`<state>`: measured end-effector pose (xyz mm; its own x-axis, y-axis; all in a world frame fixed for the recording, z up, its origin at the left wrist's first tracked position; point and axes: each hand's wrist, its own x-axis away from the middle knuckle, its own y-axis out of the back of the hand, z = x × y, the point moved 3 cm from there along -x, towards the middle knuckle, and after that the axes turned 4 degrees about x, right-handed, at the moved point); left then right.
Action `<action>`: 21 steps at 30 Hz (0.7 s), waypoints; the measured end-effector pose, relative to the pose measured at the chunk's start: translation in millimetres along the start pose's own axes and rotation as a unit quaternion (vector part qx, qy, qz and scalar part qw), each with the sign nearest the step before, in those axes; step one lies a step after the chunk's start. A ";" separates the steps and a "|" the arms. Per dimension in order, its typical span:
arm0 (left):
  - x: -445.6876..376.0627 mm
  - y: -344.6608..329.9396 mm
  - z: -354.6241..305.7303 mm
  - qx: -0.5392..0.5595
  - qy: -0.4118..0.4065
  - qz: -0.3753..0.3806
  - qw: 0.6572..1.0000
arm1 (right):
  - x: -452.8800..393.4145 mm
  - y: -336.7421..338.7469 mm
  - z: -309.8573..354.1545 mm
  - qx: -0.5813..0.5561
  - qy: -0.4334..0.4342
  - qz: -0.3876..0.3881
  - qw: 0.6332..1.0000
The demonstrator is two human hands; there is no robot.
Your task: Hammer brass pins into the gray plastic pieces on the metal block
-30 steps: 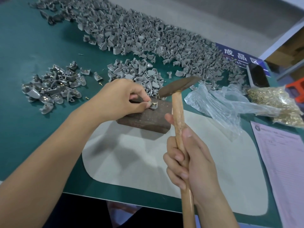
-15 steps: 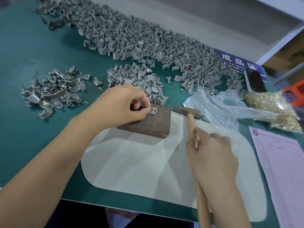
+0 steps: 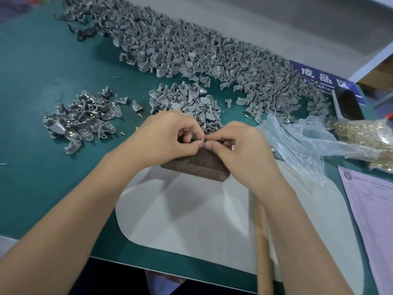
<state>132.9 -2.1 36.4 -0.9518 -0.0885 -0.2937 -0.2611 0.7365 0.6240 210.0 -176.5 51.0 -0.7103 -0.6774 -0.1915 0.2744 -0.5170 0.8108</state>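
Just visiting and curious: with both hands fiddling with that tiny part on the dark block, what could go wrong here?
The left hand and right hand pinch a small gray piece at the metal block's far edge; it could slip off into the loose gray pieces behind. The hammer handle lies unheld under the right forearm and might get knocked.

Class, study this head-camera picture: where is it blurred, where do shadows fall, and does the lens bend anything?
Head view: the hammer handle under the right forearm is smeared by blur; both arms throw soft, fanned shadows on the pale mat; the wide lens curves the table's far edge; the gray piece pinched between left hand and right hand is too small to resolve.
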 end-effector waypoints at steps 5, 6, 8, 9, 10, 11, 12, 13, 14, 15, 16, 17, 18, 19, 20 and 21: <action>-1.1 2.2 -2.4 -0.009 -0.017 -0.043 0.999 | 4.9 0.6 -8.8 -0.160 -0.021 -0.126 0.979; -1.2 2.9 -2.6 -0.006 -0.016 -0.059 0.998 | 6.6 2.6 -11.8 -0.189 -0.030 -0.148 0.970; -0.6 4.2 -2.9 0.014 0.001 -0.090 0.996 | 10.0 5.6 -15.5 -0.217 -0.039 -0.181 0.958; 0.2 4.1 -3.1 0.028 0.013 -0.103 0.994 | 11.3 6.2 -15.6 -0.220 -0.039 -0.191 0.956; 1.0 3.4 -3.5 0.041 0.023 -0.111 0.993 | 12.3 6.0 -14.6 -0.223 -0.039 -0.197 0.954; 1.6 2.4 -4.4 0.050 0.027 -0.116 0.992 | 12.5 4.6 -13.5 -0.230 -0.039 -0.197 0.952; 1.8 1.0 -5.6 0.053 0.025 -0.118 0.991 | 12.8 2.5 -12.1 -0.239 -0.041 -0.191 0.951; 2.0 -0.5 -6.9 0.053 0.021 -0.118 0.991 | 12.8 0.4 -10.2 -0.245 -0.042 -0.185 0.951; 2.1 -1.7 -7.9 0.052 0.016 -0.118 0.992 | 12.8 -1.3 -7.9 -0.249 -0.039 -0.180 0.951; 1.7 -3.0 -8.0 0.051 0.011 -0.117 0.992 | 13.1 -2.9 -6.1 -0.250 -0.032 -0.177 0.951; 1.5 -4.4 -7.7 0.052 0.009 -0.116 0.992 | 13.8 -4.1 -4.5 -0.249 -0.025 -0.175 0.952; 1.4 -6.1 -7.4 0.054 0.007 -0.116 0.992 | 14.8 -5.0 -3.0 -0.246 -0.021 -0.174 0.953; 1.4 -7.8 -6.8 0.059 0.005 -0.118 0.991 | 15.3 -5.4 -1.9 -0.244 -0.022 -0.173 0.954; 1.5 -9.4 -6.1 0.066 0.004 -0.120 0.991 | 15.7 -5.8 -1.6 -0.248 -0.026 -0.173 0.953; 1.6 -10.8 -5.4 0.073 0.003 -0.122 0.990 | 16.0 -6.0 -1.8 -0.257 -0.032 -0.172 0.950; 1.7 -11.7 -4.5 0.081 0.003 -0.123 0.989 | 16.1 -6.1 -2.5 -0.266 -0.038 -0.171 0.948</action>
<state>133.6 -13.9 31.9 -0.8635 -0.2816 -0.4183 -0.4563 0.7895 0.4104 198.5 -185.6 41.6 -0.8563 -0.3923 -0.3360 0.2922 -0.9043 0.3111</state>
